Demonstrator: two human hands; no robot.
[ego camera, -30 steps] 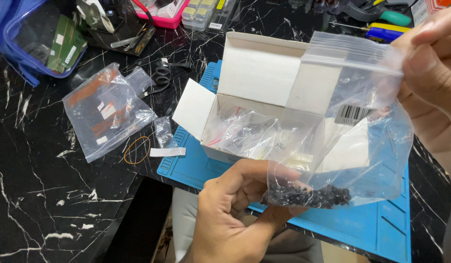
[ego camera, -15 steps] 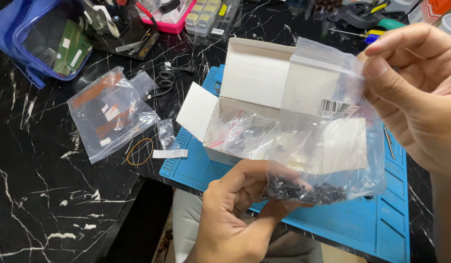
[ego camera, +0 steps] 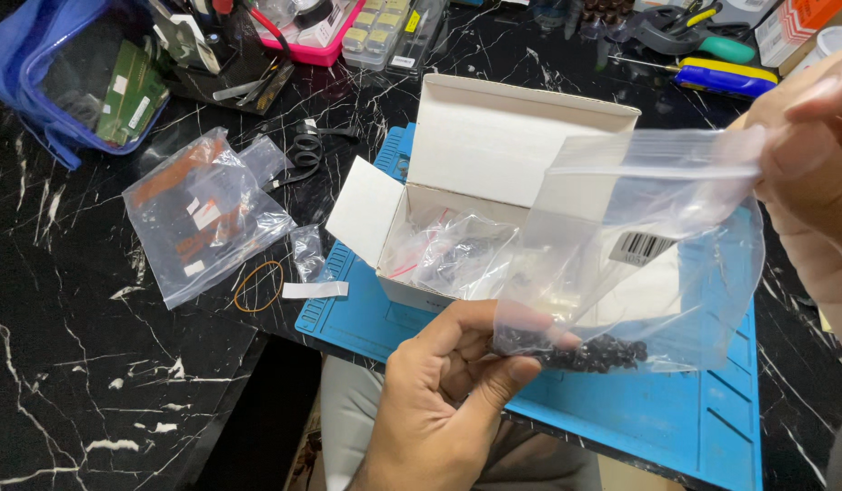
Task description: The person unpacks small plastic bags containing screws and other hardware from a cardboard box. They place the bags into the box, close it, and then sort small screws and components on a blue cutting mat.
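**Clear bag of small black parts held up over the open box**

On the far left of the black marble worktop [ego camera: 94, 382] sits a blue pouch with a green circuit board [ego camera: 85, 86], and beside it a crumpled clear plastic packet with orange strips [ego camera: 198, 218], an orange rubber band [ego camera: 259, 286] lying just next to that.

The left hand [ego camera: 439, 400] grips the lower left corner of the clear zip-top plastic bag [ego camera: 639, 245], thumb and fingers pinched shut on the film where the heap of small black parts [ego camera: 594, 353] has gathered. Behind it stands the open white cardboard box [ego camera: 494, 164], flaps up, with more small clear packets inside; it rests on the blue silicone work mat [ego camera: 676, 409].

The bag is already out of the box and lifted clear of the mat, so that much looks done. Its zip strip appears closed, though this is hard to tell through the film, and the parts remain inside.

The bag hangs with its mouth up and tilted right, its long axis running from lower left to upper right. The right hand [ego camera: 807, 173] pinches the top right corner at the zip strip.
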